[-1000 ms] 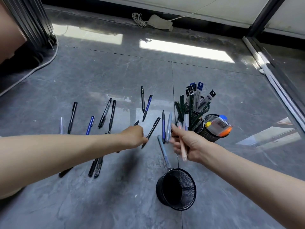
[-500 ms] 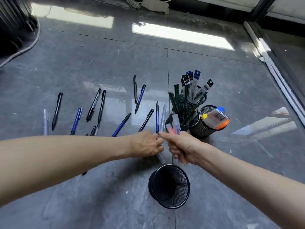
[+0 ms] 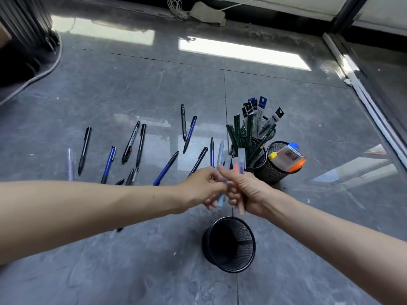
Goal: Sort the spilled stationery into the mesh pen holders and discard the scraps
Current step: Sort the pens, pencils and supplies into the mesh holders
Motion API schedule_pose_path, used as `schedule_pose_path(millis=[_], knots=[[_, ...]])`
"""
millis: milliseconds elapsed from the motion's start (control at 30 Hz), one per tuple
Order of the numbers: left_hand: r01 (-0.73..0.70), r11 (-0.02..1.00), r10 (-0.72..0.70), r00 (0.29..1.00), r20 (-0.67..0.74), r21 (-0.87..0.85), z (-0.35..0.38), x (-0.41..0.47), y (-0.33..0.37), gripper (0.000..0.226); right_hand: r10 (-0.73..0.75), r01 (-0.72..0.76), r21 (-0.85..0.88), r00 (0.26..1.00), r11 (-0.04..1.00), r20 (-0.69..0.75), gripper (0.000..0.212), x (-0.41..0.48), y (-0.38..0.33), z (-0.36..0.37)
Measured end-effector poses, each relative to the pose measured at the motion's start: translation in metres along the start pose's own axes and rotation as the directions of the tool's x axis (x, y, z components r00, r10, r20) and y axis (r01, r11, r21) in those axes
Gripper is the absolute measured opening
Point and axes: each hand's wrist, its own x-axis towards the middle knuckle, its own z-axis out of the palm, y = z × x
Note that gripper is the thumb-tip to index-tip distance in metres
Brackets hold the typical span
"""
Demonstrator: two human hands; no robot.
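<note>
My right hand (image 3: pixel 247 191) is shut on a small bundle of pale capped pens (image 3: pixel 239 164) that stick up above its fist. My left hand (image 3: pixel 201 188) meets it from the left, fingers pinched on a light blue-grey pen (image 3: pixel 221 200) between the two hands. An empty black mesh holder (image 3: pixel 230 244) stands on the floor just below the hands. Beyond them are three filled mesh holders: one with green pencils (image 3: pixel 250 159), one with packaged refills (image 3: pixel 261 126), one with a labelled pack (image 3: pixel 278 168). Several black and blue pens (image 3: pixel 141 144) lie spread across the floor at left.
The floor is glossy grey tile with bright window reflections. A metal door track (image 3: pixel 365 95) runs along the right. A cable (image 3: pixel 44 71) curves at far left beside a dark radiator. A coiled cord and cloth (image 3: pixel 198 12) lie by the back wall. Small white scraps (image 3: pixel 175 253) dot the floor.
My left hand moved right from the scattered pens, took up the blue-grey pen from the floor and brought it against my right hand. The right hand's bundle now points upward.
</note>
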Motion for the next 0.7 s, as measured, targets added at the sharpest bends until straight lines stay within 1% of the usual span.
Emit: schedule_pose_path(millis=[100, 167, 200, 233, 300, 333, 400, 500, 567, 633, 700], knots=[[-0.013, 0.993, 0.012, 1.000, -0.014, -0.116, 0.006, -0.001, 0.002, 0.010, -0.023, 0.023, 0.001, 0.997, 1.000, -0.077, 0.032, 0.003, 0.001, 0.004], [0.010, 0.982, -0.019, 0.999, -0.042, -0.188, 0.001, -0.001, 0.002, 0.015, -0.048, 0.037, -0.073, 0.986, 0.997, -0.161, 0.033, 0.005, 0.001, 0.003], [0.021, 0.981, -0.033, 0.998, -0.059, -0.191, -0.003, -0.001, 0.002, 0.018, -0.064, 0.039, -0.127, 0.978, 0.991, -0.201, 0.031, 0.006, 0.002, 0.002], [0.030, 0.986, -0.043, 0.996, -0.077, -0.162, -0.007, -0.003, 0.003, 0.020, -0.073, 0.038, -0.162, 0.973, 0.986, -0.218, 0.027, 0.007, 0.001, 0.002], [0.039, 0.998, -0.045, 0.991, -0.126, -0.049, -0.017, -0.005, 0.003, 0.017, -0.054, 0.025, -0.152, 0.981, 0.988, -0.188, 0.018, 0.007, -0.002, 0.005], [0.043, 0.999, -0.038, 0.985, -0.168, 0.022, -0.027, -0.009, 0.001, 0.014, -0.031, 0.011, -0.129, 0.988, 0.992, -0.151, 0.016, 0.006, -0.005, 0.011], [0.077, 0.985, -0.033, 0.963, -0.266, 0.157, -0.045, -0.013, -0.007, 0.012, 0.007, -0.013, -0.077, 0.996, 0.997, -0.084, 0.020, 0.004, -0.011, 0.018], [0.239, 0.922, -0.073, 0.881, -0.468, 0.305, -0.087, -0.030, -0.029, 0.015, 0.016, -0.016, -0.022, 1.000, 1.000, 0.009, 0.020, 0.001, -0.020, 0.037], [0.392, 0.841, -0.104, 0.795, -0.598, 0.374, -0.119, -0.046, -0.043, 0.017, 0.024, -0.019, -0.073, 0.998, 0.997, 0.062, 0.024, -0.003, -0.023, 0.052], [0.538, 0.757, -0.159, 0.703, -0.693, 0.372, -0.150, -0.062, -0.055, 0.020, 0.040, -0.025, -0.155, 0.995, 0.988, 0.096, 0.027, -0.007, -0.025, 0.068], [0.617, 0.727, -0.225, 0.629, -0.744, 0.302, -0.177, -0.071, -0.068, 0.026, 0.078, -0.053, -0.187, 0.988, 0.981, 0.132, 0.025, -0.011, -0.024, 0.080]])
